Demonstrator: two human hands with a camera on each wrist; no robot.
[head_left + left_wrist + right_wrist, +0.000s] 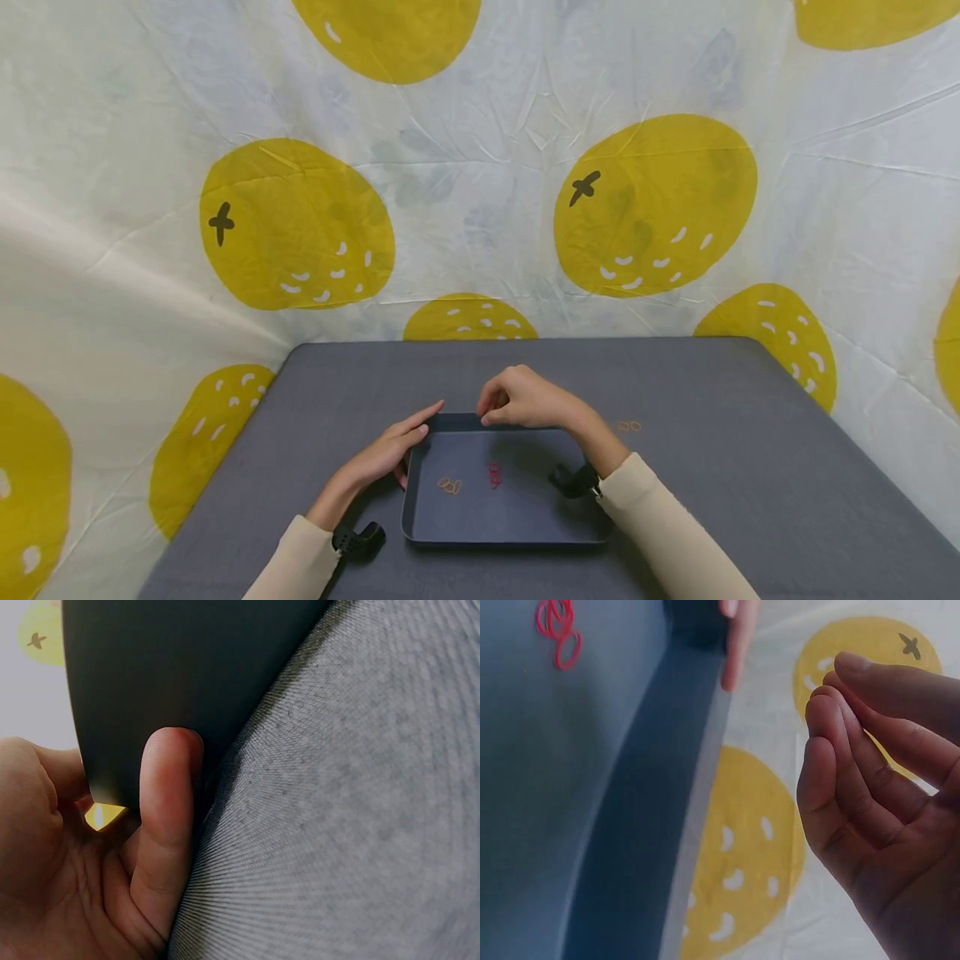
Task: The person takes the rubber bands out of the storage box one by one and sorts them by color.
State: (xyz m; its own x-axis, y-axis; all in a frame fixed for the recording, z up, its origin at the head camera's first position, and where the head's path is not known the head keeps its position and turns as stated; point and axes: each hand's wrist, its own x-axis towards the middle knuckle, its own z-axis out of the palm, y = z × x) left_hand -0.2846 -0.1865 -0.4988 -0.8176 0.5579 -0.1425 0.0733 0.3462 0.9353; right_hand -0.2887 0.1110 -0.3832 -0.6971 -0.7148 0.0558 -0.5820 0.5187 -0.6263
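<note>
A dark blue-grey tray (517,512) lies on the table. My left hand (381,454) holds its far left corner, thumb at the rim and index finger stretched out; in the left wrist view another finger (166,787) presses the outer wall (172,675). Above the tray's far rim is my right hand (528,397), fingers curled in toward the thumb. Nothing shows between those fingertips (821,761) in the right wrist view. Inside the tray lie small orange rubber bands (450,485) on the left and red rubber bands (494,476) near the middle.
Two orange rubber bands (629,426) lie on the grey cloth-covered table (712,500), right of the tray beyond my right forearm. A pale curtain (480,208) with yellow fruit prints hangs behind the table and along its left side. Each wrist wears a black camera (360,542).
</note>
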